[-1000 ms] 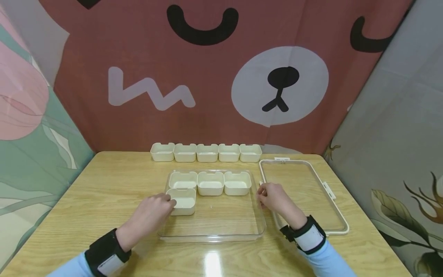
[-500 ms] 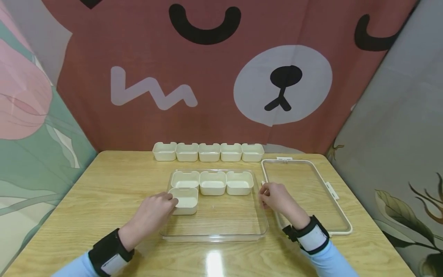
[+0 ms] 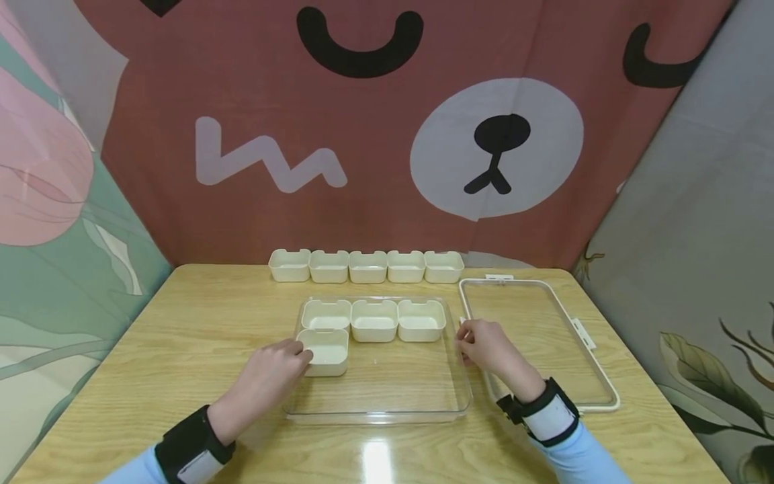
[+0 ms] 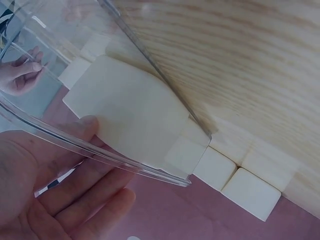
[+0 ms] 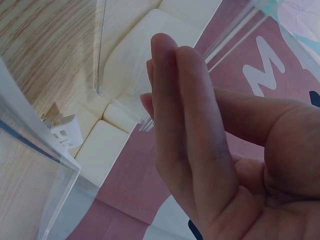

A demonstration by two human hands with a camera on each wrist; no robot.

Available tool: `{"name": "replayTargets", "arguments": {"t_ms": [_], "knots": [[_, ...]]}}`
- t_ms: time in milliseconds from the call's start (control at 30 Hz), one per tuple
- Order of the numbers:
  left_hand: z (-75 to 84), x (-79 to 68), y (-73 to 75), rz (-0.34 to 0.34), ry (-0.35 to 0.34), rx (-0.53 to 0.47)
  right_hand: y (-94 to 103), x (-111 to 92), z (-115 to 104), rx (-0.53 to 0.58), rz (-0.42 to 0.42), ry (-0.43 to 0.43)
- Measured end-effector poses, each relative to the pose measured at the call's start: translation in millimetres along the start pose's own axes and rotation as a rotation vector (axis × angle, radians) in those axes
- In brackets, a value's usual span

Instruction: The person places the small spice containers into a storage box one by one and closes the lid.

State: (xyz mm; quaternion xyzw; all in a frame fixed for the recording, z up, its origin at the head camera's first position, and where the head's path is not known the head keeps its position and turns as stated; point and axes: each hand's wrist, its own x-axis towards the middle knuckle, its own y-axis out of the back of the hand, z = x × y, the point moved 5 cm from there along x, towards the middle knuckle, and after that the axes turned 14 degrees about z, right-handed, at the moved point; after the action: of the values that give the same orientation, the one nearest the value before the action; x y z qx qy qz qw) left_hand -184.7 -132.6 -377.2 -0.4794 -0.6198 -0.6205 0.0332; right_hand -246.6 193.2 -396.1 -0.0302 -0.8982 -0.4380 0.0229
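A clear plastic box (image 3: 417, 396) lies on the table. Several small cream containers are inside: three make a back row, and another cream container (image 3: 328, 368) sits in front at the left. My left hand (image 3: 275, 370) grips this front container by its left side. In the left wrist view, the thumb (image 4: 90, 122) meets the container (image 4: 132, 107), while other fingers show below the clear wall. My right hand (image 3: 490, 346) is at the box's right rim, seeming to pinch it. From the right wrist, straight fingers (image 5: 195, 105) hide the contact.
Several more cream containers stand in a row (image 3: 367, 269) behind the box, near the curtain. At the right lies a clear lid with a white frame (image 3: 555, 292) and clips, beside my right hand. Printed curtains (image 3: 375, 222) border the wooden table (image 3: 199, 316).
The view has shifted slightly, so everything appears a little farther right. Both hands keep their places against the front container and the box's right side.
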Motion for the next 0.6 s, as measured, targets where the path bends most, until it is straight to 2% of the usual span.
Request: {"name": "replayTargets", "arguments": {"t_ms": [600], "knots": [[-0.1, -2.9, 1.5, 0.006, 0.002, -0.010, -0.4, 1.3, 0.9, -0.003, -0.004, -0.014]]}}
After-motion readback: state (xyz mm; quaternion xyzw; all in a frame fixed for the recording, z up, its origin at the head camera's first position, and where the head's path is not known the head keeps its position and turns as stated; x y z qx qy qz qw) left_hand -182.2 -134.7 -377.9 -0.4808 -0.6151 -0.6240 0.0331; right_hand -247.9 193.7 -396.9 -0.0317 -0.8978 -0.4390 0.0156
